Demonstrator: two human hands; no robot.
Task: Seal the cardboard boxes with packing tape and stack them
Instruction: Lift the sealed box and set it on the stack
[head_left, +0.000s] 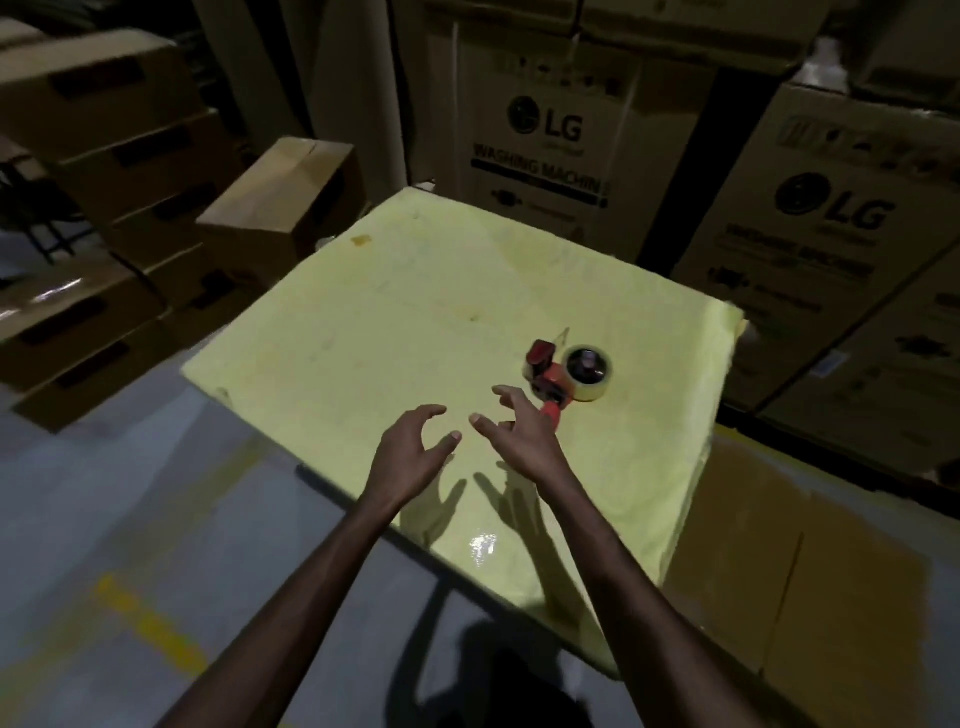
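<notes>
You are looking down at a bench (389, 322) covered in a pale yellow sheet, set at an angle in a dim storeroom. Both of your bare forearms reach in from the near edge.

Your left hand (415, 452) is above the middle of the sheet, palm down, fingers spread and loosely curved, holding nothing. Your right hand (524, 436) is just right of it, also spread wide and loosely curved, with nothing in its grasp. The two hands are close but apart, and their shadows fall on the sheet just near of them.

The tape gun (550, 374) lies on the sheet just far and right of your right hand. It is red, with a roll of clear tape (589, 371) on its right side. Its red handle points toward you, and the handle's tip shows at the far edge of your right hand. Whether your fingers touch the handle cannot be told; they are not wrapped around it.

Left of the bench stands a tall stack (119, 171) of brown cardboard boxes. One small box (291, 202) sits by the bench's far left corner, tilted, its top flaps meeting at a centre seam. Behind the bench and to its right stand large cartons (561, 145) printed with LG and washing machine. A flat cardboard sheet (779, 545) lies on the floor right of the bench. The floor (104, 519) is grey with worn yellow marks.
</notes>
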